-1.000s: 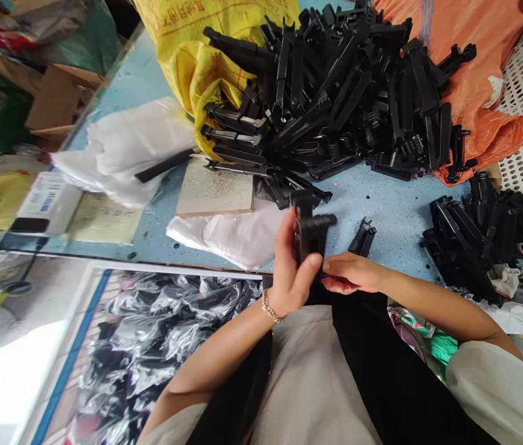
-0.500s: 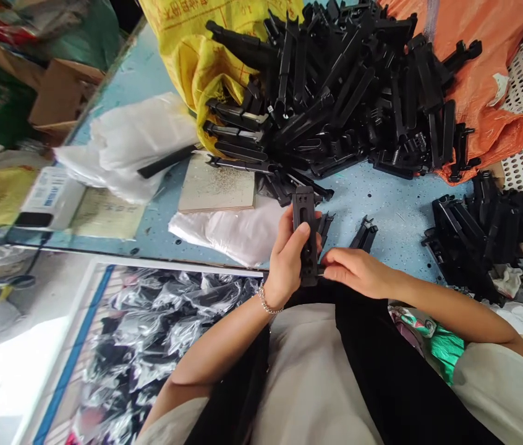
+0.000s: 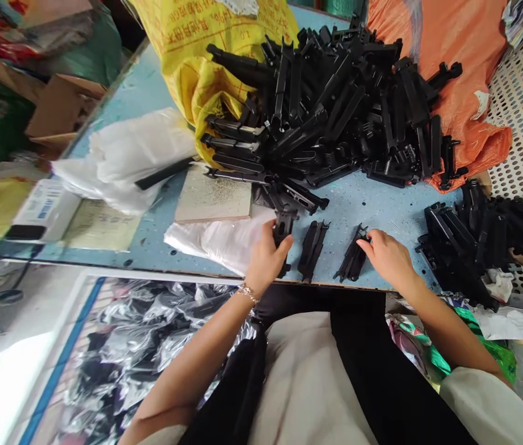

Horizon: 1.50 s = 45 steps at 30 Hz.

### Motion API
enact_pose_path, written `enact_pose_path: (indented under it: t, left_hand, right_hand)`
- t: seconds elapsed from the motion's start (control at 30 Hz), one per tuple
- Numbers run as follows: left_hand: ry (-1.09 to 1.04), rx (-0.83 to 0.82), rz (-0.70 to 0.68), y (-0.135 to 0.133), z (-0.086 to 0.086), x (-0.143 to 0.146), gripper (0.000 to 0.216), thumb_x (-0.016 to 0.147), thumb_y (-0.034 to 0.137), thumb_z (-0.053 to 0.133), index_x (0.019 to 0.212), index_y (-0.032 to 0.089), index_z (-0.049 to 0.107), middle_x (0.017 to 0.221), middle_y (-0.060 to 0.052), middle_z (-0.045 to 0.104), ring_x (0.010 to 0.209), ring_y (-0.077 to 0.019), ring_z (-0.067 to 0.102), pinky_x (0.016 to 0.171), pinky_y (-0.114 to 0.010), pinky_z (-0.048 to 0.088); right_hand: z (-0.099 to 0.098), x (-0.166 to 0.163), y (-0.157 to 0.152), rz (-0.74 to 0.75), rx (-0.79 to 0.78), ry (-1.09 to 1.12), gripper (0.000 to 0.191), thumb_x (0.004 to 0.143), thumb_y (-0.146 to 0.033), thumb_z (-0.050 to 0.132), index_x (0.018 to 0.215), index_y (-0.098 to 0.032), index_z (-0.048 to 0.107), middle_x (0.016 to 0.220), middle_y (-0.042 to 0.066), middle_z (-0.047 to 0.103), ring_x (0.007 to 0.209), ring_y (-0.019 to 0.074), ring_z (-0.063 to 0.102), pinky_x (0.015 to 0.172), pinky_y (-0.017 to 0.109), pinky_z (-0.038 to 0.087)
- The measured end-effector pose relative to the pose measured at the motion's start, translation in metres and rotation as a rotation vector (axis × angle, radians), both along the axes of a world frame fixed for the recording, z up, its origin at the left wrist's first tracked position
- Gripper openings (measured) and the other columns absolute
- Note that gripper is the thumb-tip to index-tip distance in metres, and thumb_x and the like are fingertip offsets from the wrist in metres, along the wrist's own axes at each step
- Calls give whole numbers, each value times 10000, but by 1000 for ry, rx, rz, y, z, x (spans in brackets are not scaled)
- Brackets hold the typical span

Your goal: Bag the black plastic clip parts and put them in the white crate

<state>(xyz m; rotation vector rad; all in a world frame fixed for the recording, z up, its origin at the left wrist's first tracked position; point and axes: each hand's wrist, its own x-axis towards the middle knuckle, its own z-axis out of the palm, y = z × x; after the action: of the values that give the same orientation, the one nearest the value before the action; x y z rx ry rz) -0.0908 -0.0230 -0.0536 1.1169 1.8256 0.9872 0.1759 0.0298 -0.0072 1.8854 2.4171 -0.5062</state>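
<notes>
My left hand (image 3: 265, 256) is closed around a long black slotted part (image 3: 284, 227), held low at the table's front edge; the fingers hide part of it. To the right, my right hand (image 3: 386, 259) has its thumb and forefinger at the upper end of a small bundle of slim black parts (image 3: 352, 258) lying on the table. Between my hands lies another pair of slim black parts (image 3: 313, 248), untouched. Behind them rises a large heap of similar black parts (image 3: 335, 111).
A yellow sack (image 3: 182, 55) and an orange sack (image 3: 470, 117) flank the heap. Left of my hands are a dusty board (image 3: 212, 201) and white plastic packing (image 3: 141, 145). More black parts (image 3: 475, 241) are piled at right. Below the table's edge sit plastic-wrapped items (image 3: 150, 334).
My hands have moved apart. The left lowered the slotted part leftward to the table edge; the right left that part's lower end and reached right to the slim parts. The view shifted slightly.
</notes>
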Motion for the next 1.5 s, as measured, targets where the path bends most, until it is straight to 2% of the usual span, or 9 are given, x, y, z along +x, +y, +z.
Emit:
enact_pose_path:
  t: [0.3,0.53,0.73,0.93,1.0,1.13,1.23,1.33,1.5]
  left_hand:
    - [216,154,-242,1,-32,79,533,1027,340,356,1471,53,421,1322,-252,579,1218,-339,563,1043,-527,436]
    - [503,273,-215,-3,-49,104,372,995,242,453,1296,76,593,1282,-210,563,1051,-309,538,964,-522,474]
    - [-65,288,-95,3,-45,61,480,1002,469,481,1346,145,564,1317,-169,548,1217,-270,551,1077,-471,445]
    - [-1017,306,-71,18,4,40,811,824,765,585,1352,152,529,1152,-143,669,916,-240,671,632,-316,546]
    - [-1014,278,-41,15,19,45,740,825,696,644,1310,147,536,1045,-112,696,845,-219,675,616,-298,540]
    - [-738,181,-107,-1,35,50,584,875,591,659,1230,151,513,835,-38,669,700,-162,635,630,-278,534]
    - [-573,186,-238,-10,37,53,659,912,543,634,1408,189,383,1061,-84,666,703,-147,637,645,-294,554]
    - [-387,270,-261,-18,34,60,685,964,498,555,1505,222,239,1338,-157,568,868,-190,684,783,-372,594]
    - [-11,301,-237,-26,29,71,673,922,478,594,1466,190,320,1443,-208,494,1206,-332,618,963,-491,548]
  right_hand:
    - [-2,15,25,94,14,-231,481,963,-461,353,1310,-179,529,1171,139,665,1017,207,638,776,261,469]
    - [3,-93,68,322,145,-28,529,961,-508,297,1332,-195,508,1278,155,587,1201,228,541,986,346,513]
    - [2,-137,90,211,-81,62,399,939,-407,426,1205,-130,537,1210,178,647,1144,241,632,1017,410,524]
    - [17,-75,41,163,-997,799,662,919,-668,237,1119,-121,551,990,118,713,772,115,678,664,235,523]
    - [22,-57,28,160,-892,744,683,903,-715,262,971,-124,598,887,78,701,737,84,637,690,219,507]
    - [41,-39,26,205,-28,451,548,926,-638,359,991,-159,618,938,57,681,832,82,572,751,209,429]
    - [51,-39,31,415,294,291,458,929,-564,427,991,-160,634,983,85,675,907,122,547,750,236,391]
    - [47,-46,31,456,244,285,443,949,-524,398,859,-156,627,901,81,663,846,113,522,729,238,366]
    - [26,-52,29,81,-279,682,581,953,-624,227,843,-158,556,664,-5,536,610,50,451,626,199,354]
